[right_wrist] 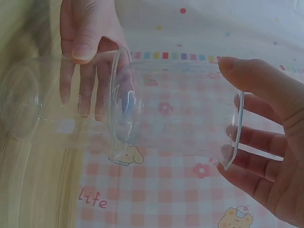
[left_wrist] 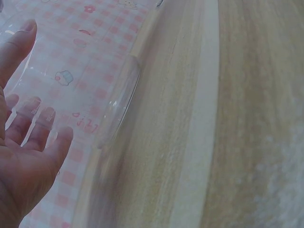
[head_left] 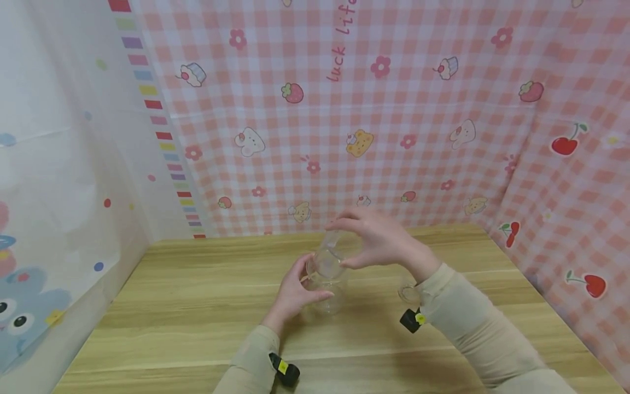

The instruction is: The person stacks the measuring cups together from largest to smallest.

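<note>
Two clear beakers meet end to end between my hands. My left hand (head_left: 295, 295) grips the lower beaker (head_left: 331, 301), thumb on one side and fingers behind the transparent wall. Faint markings show on that beaker in the right wrist view. Above it, my right hand (head_left: 379, 241) holds the upper beaker (right_wrist: 185, 109) around its rim, thumb opposite the fingers. The base of the upper beaker is at the lower one's mouth; how far it reaches inside I cannot tell. In the head view the upper beaker is tilted.
A clear round rim (head_left: 407, 293) shows beside the right sleeve, which partly hides it. The wooden table (head_left: 197, 306) meets a pink checked cloth (head_left: 275, 175) at the back. Pale printed cloth (head_left: 74, 180) hangs at the left.
</note>
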`<state>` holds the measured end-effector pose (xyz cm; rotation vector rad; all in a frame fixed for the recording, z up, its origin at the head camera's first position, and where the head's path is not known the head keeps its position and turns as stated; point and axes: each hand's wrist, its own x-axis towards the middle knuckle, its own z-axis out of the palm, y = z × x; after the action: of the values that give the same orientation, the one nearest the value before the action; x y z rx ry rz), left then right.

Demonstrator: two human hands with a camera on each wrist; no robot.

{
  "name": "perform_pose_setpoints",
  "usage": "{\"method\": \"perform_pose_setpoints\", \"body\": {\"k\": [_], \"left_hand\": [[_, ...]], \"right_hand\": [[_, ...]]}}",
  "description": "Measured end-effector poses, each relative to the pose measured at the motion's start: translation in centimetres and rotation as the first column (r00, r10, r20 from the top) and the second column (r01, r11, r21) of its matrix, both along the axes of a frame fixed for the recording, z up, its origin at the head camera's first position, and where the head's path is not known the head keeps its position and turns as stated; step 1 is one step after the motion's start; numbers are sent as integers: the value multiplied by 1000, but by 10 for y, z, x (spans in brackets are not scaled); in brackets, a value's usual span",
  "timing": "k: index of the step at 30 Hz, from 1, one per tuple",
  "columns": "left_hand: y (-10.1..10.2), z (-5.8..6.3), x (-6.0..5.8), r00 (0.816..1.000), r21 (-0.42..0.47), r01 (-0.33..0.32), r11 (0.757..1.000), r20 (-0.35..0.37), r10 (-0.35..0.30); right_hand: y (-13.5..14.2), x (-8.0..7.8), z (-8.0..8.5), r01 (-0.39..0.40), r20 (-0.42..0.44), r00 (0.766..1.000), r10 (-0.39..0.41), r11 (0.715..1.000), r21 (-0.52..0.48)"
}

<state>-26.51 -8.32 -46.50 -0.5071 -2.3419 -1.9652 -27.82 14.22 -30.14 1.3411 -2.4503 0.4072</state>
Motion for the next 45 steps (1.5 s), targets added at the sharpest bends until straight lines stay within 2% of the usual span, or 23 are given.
{"method": "perform_pose_setpoints", "body": {"k": [8, 17, 24, 45], "left_hand": [[0, -1, -1, 1000, 12, 3, 1000, 11, -3], [2, 0, 0, 1000, 41, 8, 999, 2, -9], [1, -2, -2, 1000, 31, 11, 999, -5, -11], [-1, 0, 0, 1000, 13, 12, 1000, -9, -12]], "right_hand": [[-6, -1, -5, -8, 3, 1000, 8, 1000, 17], [-10, -2, -13, 26, 50, 998, -28, 998, 52], [-13, -3, -20, 45, 47, 998, -49, 996, 76], [-24, -7, -37, 22, 94, 995, -32, 994, 111]]}}
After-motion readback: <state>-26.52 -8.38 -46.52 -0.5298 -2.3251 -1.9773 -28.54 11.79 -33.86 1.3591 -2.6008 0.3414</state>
